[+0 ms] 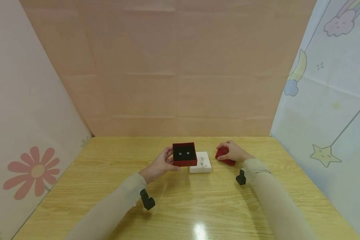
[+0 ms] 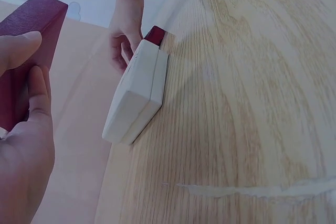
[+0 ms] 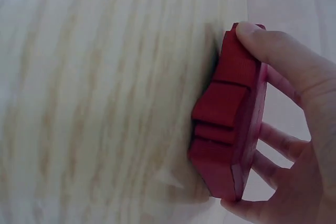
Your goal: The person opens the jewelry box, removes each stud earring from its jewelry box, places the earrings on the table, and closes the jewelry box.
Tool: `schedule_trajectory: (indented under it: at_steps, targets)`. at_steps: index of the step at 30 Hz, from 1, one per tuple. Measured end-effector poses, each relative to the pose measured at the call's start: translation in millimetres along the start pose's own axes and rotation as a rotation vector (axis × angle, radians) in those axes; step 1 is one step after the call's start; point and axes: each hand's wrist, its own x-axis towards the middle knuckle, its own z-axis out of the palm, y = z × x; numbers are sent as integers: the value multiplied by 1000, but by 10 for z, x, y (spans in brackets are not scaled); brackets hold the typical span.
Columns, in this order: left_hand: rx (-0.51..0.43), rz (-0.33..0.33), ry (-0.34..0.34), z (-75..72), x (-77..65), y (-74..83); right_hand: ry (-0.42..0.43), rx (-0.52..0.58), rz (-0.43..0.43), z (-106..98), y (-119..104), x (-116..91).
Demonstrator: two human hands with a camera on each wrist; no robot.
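My left hand [image 1: 159, 165] grips a small red box [image 1: 185, 163] by its left side, raised above the table and tilted toward me. Inside it, two star-shaped earrings [image 1: 180, 153] sit on a black insert [image 1: 184, 158]. The left wrist view shows the thumb against the outside of this red box [image 2: 51, 24]. On the right, my right hand [image 1: 235, 152] holds a red piece with a ribbon-like band, perhaps the box lid [image 3: 220, 103], at the table surface. Its thumb lies on one end, the fingers at the far side.
A white box [image 1: 204, 169] with a printed flower drawing lies on the wooden table [image 1: 180, 200], between the hands and partly behind the red box. A pinkish cloth [image 1: 180, 83] stands at the back, with patterned panels [image 1: 327, 126] at both sides.
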Motion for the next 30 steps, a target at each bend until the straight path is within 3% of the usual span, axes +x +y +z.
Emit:
schedule_trajectory:
  at_steps: [7, 15, 23, 30]
  targets:
    - [4, 0, 9, 83, -15, -27, -10, -11, -34, 0, 18, -87]
    - [0, 1, 7, 174, -66, -55, -23, -111, -22, -62, -60, -141]
    - [29, 1, 10, 189, -78, -49, 69, 43, -68, -194, -192, -151]
    - [38, -22, -8, 243, -181, -88, 62, 70, -47, -230, -243, -188]
